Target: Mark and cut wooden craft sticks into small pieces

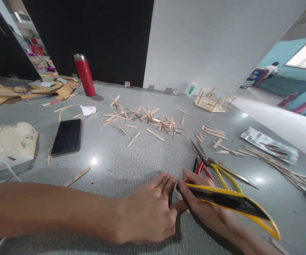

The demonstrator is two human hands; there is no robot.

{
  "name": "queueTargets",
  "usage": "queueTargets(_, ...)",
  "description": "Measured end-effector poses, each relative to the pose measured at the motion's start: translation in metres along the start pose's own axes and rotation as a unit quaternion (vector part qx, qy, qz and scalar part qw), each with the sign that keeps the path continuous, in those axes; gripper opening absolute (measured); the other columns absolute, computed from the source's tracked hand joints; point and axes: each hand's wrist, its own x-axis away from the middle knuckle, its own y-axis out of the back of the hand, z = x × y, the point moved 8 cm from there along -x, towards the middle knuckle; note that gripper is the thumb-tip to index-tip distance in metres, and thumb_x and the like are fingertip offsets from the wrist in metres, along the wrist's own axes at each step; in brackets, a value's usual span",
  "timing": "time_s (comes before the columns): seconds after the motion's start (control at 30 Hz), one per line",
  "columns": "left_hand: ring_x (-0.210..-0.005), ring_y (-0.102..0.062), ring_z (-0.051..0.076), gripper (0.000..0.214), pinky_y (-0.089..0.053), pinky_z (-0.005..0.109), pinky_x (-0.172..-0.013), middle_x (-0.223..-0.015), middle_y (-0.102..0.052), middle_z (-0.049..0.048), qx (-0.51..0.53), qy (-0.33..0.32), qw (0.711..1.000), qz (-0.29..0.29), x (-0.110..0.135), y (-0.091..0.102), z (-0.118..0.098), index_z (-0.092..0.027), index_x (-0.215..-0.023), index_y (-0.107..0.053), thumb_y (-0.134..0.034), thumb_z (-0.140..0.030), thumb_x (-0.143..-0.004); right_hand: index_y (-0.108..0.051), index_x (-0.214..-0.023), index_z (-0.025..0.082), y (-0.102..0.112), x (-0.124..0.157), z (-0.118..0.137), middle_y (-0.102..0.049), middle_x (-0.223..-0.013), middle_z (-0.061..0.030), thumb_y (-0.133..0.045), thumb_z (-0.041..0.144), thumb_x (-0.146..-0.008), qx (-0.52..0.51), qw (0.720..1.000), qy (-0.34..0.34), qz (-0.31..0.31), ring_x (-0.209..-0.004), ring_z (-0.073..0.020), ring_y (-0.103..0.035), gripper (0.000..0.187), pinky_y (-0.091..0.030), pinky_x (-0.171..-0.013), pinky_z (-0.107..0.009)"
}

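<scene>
My right hand is closed around a yellow and black utility knife, its tip pointing down at the table near my left fingertips. My left hand presses its fingers onto a small wooden craft stick flat on the tabletop. Most of that stick and the blade are hidden by my fingers. Just beyond my right hand lie yellow-handled scissors with their blades pointing away, and a red-handled tool partly covered by the hand.
Cut stick pieces are scattered mid-table. A small wooden stick structure stands at the back right, near long sticks and a white packet. Leftward are a phone, a tissue pack and a red bottle.
</scene>
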Motion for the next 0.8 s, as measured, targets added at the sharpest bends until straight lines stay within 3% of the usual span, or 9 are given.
queueTargets(0.27, -0.133, -0.062, 0.039, 0.054, -0.034, 0.046, -0.118, -0.137, -0.063, 0.0339, -0.006, -0.015, 1.000, 0.003, 0.0009, -0.0022, -0.0027, -0.002, -0.142, -0.054, -0.038, -0.038, -0.106, -0.041, -0.071, 0.026, 0.0003, -0.0005, -0.0044, -0.050, -0.063, 0.0050, -0.042, 0.042, -0.109, -0.019, 0.999, -0.032, -0.007, -0.059, -0.0152, -0.049, 0.041, -0.040, -0.059, -0.031)
queueTargets(0.53, -0.130, -0.064, 0.038, 0.051, -0.034, 0.047, -0.118, -0.132, -0.067, 0.0330, -0.012, -0.016, 1.000, -0.015, 0.0001, 0.0036, -0.0040, -0.003, -0.136, -0.061, -0.043, -0.039, -0.104, -0.043, -0.074, 0.025, -0.0043, 0.0008, -0.0048, -0.051, -0.068, 0.0051, -0.044, 0.046, -0.108, -0.010, 0.999, -0.040, 0.007, -0.062, -0.0154, -0.050, 0.040, -0.038, -0.060, -0.031)
queueTargets(0.8, -0.127, -0.066, 0.038, 0.046, -0.037, 0.049, -0.116, -0.130, -0.069, 0.0299, -0.006, -0.005, 1.000, -0.008, -0.0022, 0.0023, -0.0051, -0.006, -0.126, -0.070, -0.050, -0.039, -0.102, -0.043, -0.074, 0.026, -0.0061, 0.0002, -0.0070, -0.052, -0.069, 0.0052, -0.051, 0.036, -0.106, 0.024, 1.000, 0.000, 0.007, -0.062, -0.0156, -0.050, 0.035, -0.039, -0.060, -0.031)
